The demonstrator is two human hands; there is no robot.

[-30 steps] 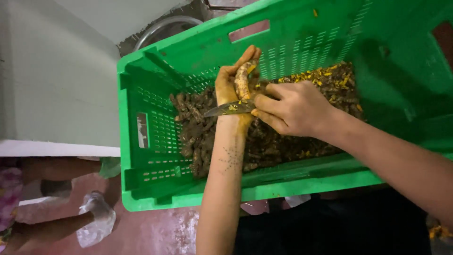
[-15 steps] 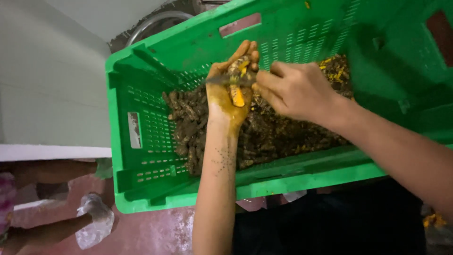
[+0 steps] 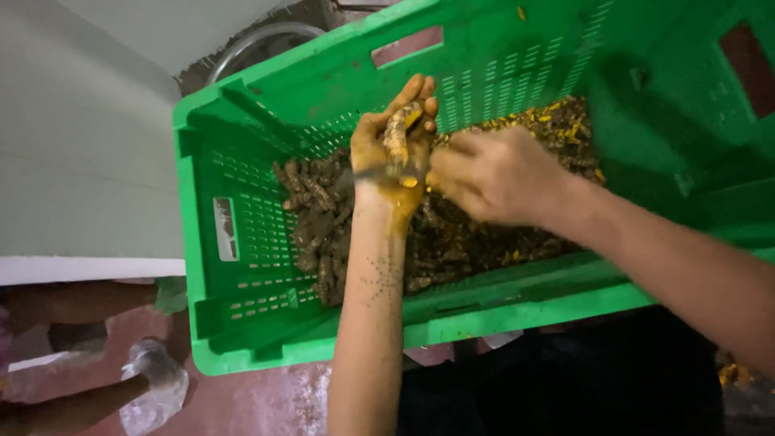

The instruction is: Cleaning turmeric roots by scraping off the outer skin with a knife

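Observation:
My left hand (image 3: 389,157), stained yellow, is held palm-up over a green plastic crate (image 3: 242,226) and grips a turmeric root (image 3: 397,133) along its fingers. My right hand (image 3: 492,173) is right beside it, closed on a small knife (image 3: 383,172) whose blade lies across the left palm at the root's lower end. The right hand is blurred with motion. Below both hands, a heap of brown turmeric roots (image 3: 323,218) and yellow peelings (image 3: 557,121) covers the crate's floor.
A pale wall or counter (image 3: 81,161) fills the left side. Another person's gloved hand (image 3: 153,379) and forearm show at the lower left over a reddish floor (image 3: 258,404). A metal rim (image 3: 258,40) is behind the crate.
The knife has slid down the root toward my left wrist, and the right hand moved with it. The view shifted slightly, so the crate sits a little lower left.

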